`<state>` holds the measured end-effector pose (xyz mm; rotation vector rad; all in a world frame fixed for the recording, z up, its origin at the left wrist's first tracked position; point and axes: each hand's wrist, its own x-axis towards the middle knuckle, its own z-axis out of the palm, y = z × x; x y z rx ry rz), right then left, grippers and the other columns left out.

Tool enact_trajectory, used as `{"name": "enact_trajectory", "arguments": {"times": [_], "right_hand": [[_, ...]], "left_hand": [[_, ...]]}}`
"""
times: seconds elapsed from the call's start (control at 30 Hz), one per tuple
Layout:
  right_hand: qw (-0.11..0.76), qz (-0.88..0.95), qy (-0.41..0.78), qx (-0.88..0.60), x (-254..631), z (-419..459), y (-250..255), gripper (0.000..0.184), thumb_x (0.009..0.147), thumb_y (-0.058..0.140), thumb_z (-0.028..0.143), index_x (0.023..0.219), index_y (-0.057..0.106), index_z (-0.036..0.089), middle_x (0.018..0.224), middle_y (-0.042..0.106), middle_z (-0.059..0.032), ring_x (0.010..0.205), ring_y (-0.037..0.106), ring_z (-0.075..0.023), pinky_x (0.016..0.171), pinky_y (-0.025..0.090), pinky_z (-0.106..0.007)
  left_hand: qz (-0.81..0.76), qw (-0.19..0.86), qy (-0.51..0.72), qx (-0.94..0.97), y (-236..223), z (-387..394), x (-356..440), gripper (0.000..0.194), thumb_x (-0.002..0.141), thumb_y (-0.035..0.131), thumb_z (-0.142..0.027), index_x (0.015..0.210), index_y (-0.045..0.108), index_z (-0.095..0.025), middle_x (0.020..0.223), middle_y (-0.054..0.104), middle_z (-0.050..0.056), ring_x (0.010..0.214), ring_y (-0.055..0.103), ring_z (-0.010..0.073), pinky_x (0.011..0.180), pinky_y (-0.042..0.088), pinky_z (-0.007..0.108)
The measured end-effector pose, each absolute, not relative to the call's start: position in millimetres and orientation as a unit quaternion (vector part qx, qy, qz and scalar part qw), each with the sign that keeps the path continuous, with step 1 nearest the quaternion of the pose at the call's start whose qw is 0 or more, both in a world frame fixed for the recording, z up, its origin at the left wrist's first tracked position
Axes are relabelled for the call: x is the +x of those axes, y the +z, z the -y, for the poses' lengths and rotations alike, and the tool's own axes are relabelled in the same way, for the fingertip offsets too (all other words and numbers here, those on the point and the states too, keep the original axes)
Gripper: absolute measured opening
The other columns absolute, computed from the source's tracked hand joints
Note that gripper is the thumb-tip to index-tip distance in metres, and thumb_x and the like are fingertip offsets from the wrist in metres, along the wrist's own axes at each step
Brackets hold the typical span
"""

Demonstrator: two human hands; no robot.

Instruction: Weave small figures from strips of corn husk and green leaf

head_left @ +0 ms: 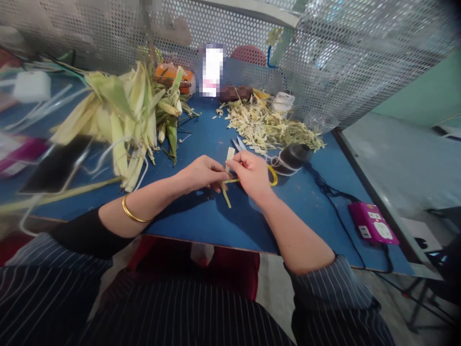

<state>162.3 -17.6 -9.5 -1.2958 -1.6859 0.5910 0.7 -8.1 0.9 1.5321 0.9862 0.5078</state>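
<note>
My left hand point(206, 172) is closed in a pinch on a narrow strip of pale corn husk point(230, 154) above the front middle of the table. My right hand point(254, 177) pinches the same folded strip from the other side; one end points up and a thin greenish end hangs down below the fingers. Scissors point(239, 144) show around my right hand, blades beyond the knuckles and a yellow handle loop to the right. Whether they lie on the table or are in the hand, I cannot tell.
Large corn husks point(133, 105) are heaped at left, near a black phone point(54, 166). Cut husk pieces point(266, 125) form a pile at the back right. A black thread spool point(293, 158) and a purple packet point(373, 223) with black cords lie right. Perforated metal mesh point(248, 29) stands behind.
</note>
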Motion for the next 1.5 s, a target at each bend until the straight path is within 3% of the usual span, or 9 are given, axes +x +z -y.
{"name": "enact_trajectory", "arguments": {"times": [0.4, 0.57, 0.7, 0.83, 0.93, 1.13, 1.27, 1.43, 1.5], "right_hand": [[0.473, 0.674, 0.190, -0.534, 159, 21, -14, 0.021, 0.078, 0.059, 0.026, 0.059, 0.051, 0.019, 0.065, 0.056, 0.0003, 0.061, 0.049, -0.0124, 0.062, 0.039, -0.029], [0.513, 0.606, 0.277, -0.541, 171, 10, -12, 0.023, 0.082, 0.055, 0.040, 0.074, 0.064, 0.020, 0.070, 0.060, -0.0009, 0.066, 0.055, -0.0137, 0.062, 0.043, -0.028], [0.576, 0.488, 0.358, -0.549, 174, 3, -14, 0.033, 0.081, 0.053, 0.052, 0.079, 0.063, 0.021, 0.075, 0.061, -0.0020, 0.063, 0.056, -0.0121, 0.056, 0.043, -0.026], [0.535, 0.485, 0.465, -0.512, 170, 6, -16, 0.026, 0.074, 0.065, 0.045, 0.071, 0.062, 0.020, 0.062, 0.053, 0.0023, 0.049, 0.046, -0.0079, 0.048, 0.039, -0.023], [0.522, 0.506, 0.474, -0.496, 167, 11, -16, 0.020, 0.073, 0.067, 0.038, 0.068, 0.062, 0.019, 0.055, 0.050, 0.0040, 0.047, 0.042, -0.0077, 0.046, 0.036, -0.023], [0.571, 0.484, 0.415, -0.517, 163, 10, -21, 0.017, 0.071, 0.067, 0.031, 0.062, 0.061, 0.018, 0.052, 0.052, 0.0035, 0.045, 0.041, -0.0081, 0.045, 0.032, -0.024], [0.553, 0.540, 0.356, -0.525, 167, 8, -20, 0.018, 0.078, 0.061, 0.033, 0.067, 0.062, 0.019, 0.055, 0.053, 0.0029, 0.048, 0.044, -0.0098, 0.050, 0.037, -0.026], [0.572, 0.628, 0.044, -0.527, 173, 19, 0, 0.017, 0.084, 0.056, 0.033, 0.091, 0.063, 0.020, 0.084, 0.061, -0.0039, 0.079, 0.056, -0.0165, 0.078, 0.044, -0.033], [0.556, 0.645, -0.007, -0.524, 170, 26, 4, 0.018, 0.086, 0.054, 0.034, 0.086, 0.063, 0.019, 0.082, 0.061, -0.0047, 0.079, 0.056, -0.0169, 0.079, 0.043, -0.033]], "left_hand": [[-0.411, 0.587, 0.188, 0.671, 2, 12, 2, 0.021, 0.074, 0.059, -0.027, 0.061, 0.069, -0.014, 0.062, 0.069, 0.008, 0.050, 0.059, 0.0112, 0.045, 0.040, 0.020], [-0.433, 0.647, 0.269, 0.567, 2, 7, 3, 0.022, 0.077, 0.063, -0.036, 0.078, 0.070, -0.015, 0.082, 0.073, 0.010, 0.053, 0.062, 0.0099, 0.044, 0.038, 0.018], [-0.454, 0.680, 0.325, 0.475, 3, 2, 1, 0.025, 0.079, 0.061, -0.037, 0.092, 0.068, -0.016, 0.087, 0.073, 0.010, 0.058, 0.065, 0.0126, 0.046, 0.042, 0.020], [-0.446, 0.674, 0.328, 0.489, 2, 3, 0, 0.027, 0.077, 0.064, -0.038, 0.092, 0.068, -0.015, 0.087, 0.073, 0.010, 0.059, 0.067, 0.0134, 0.047, 0.043, 0.021], [-0.442, 0.656, 0.317, 0.524, 0, 5, 1, 0.025, 0.074, 0.068, -0.036, 0.085, 0.068, -0.014, 0.083, 0.073, 0.010, 0.057, 0.066, 0.0125, 0.046, 0.042, 0.020], [-0.450, 0.644, 0.308, 0.536, 3, 8, 7, 0.018, 0.074, 0.069, -0.028, 0.073, 0.068, -0.010, 0.071, 0.071, 0.011, 0.055, 0.065, 0.0125, 0.050, 0.045, 0.021], [-0.432, 0.665, 0.313, 0.523, 1, 8, 7, 0.018, 0.074, 0.070, -0.027, 0.077, 0.069, -0.009, 0.074, 0.072, 0.012, 0.061, 0.067, 0.0144, 0.055, 0.048, 0.022], [-0.394, 0.699, 0.387, 0.455, 0, 1, 1, 0.020, 0.076, 0.070, -0.025, 0.090, 0.067, -0.010, 0.089, 0.073, 0.013, 0.075, 0.070, 0.0166, 0.065, 0.052, 0.024], [-0.378, 0.699, 0.422, 0.436, 1, -2, -1, 0.019, 0.076, 0.069, -0.023, 0.091, 0.066, -0.011, 0.093, 0.073, 0.012, 0.080, 0.069, 0.0165, 0.068, 0.052, 0.024]]}}
